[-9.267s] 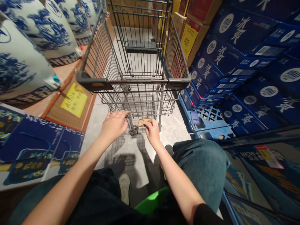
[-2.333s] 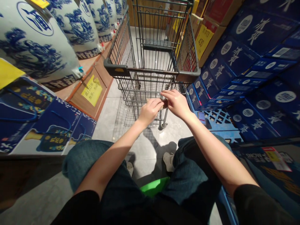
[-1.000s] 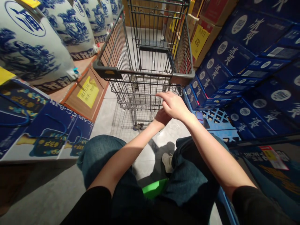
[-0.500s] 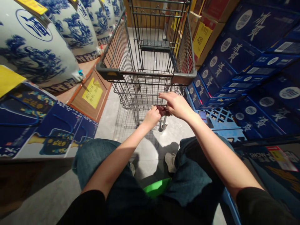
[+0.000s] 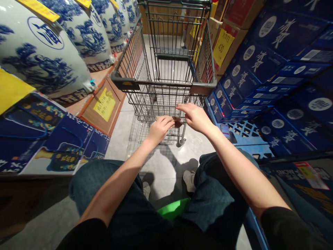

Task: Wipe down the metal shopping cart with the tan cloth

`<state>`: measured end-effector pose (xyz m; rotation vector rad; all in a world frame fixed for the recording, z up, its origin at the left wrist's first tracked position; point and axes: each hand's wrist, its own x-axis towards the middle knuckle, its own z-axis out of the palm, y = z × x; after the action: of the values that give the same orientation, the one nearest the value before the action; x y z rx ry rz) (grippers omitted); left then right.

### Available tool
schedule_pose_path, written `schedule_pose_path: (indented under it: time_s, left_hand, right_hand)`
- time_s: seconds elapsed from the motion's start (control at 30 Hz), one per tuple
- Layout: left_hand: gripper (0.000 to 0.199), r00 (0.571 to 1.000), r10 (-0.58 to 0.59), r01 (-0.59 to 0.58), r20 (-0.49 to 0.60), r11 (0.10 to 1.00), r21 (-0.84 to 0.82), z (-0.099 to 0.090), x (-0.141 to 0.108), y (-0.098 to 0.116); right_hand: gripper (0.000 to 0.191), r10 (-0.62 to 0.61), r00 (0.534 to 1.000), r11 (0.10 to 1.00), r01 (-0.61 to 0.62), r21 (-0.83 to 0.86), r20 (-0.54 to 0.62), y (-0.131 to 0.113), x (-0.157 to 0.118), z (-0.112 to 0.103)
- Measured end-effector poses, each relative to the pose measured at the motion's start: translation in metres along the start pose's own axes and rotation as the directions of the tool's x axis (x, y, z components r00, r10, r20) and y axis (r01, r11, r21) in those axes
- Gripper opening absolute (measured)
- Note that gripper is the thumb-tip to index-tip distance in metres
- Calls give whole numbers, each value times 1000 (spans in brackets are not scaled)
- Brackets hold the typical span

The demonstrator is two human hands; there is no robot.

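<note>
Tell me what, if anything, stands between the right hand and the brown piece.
Nothing visible. The left hand holds the brown piece close beside the right hand; whether right hand and piece touch is unclear.

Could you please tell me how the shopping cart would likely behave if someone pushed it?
The shopping cart would probably roll readily, since a wheel shows beneath it. It may be light for its size, as it is mostly open mesh. It should feel stiff, as it looks like metal.
</note>
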<state>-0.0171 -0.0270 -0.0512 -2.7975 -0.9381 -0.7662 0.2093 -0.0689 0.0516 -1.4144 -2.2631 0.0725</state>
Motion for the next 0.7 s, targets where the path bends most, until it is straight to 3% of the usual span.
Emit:
schedule_pose_path:
  time_s: [0.13, 0.33, 0.47, 0.57, 0.7]
  left_hand:
    - [36, 995, -94, 94, 21, 995, -13, -4, -8, -9]
    - [37, 989, -145, 145, 2, 989, -11, -8, -17, -20]
    - [36, 983, -174, 176, 54, 984, -32, -12, -21, -24]
    - [40, 990, -140, 140, -4, 990, -27, -19, -23, -28]
    - [42, 974, -223, 223, -38, 975, -19, -23, -28, -36]
  right_hand:
    - [64, -7, 1000, 1000, 7, 3, -11, 0, -1, 1]
    - [64, -13, 1000, 999, 14, -31, 11, 1, -1, 1]
    - [64, -19, 1000, 1000, 19, -14, -2, 4, -2, 3]
    - [65, -29, 1000, 1000, 29, -3, -9, 6, -3, 4]
    - [65, -32, 999, 999, 32, -9, -5, 7, -4, 4]
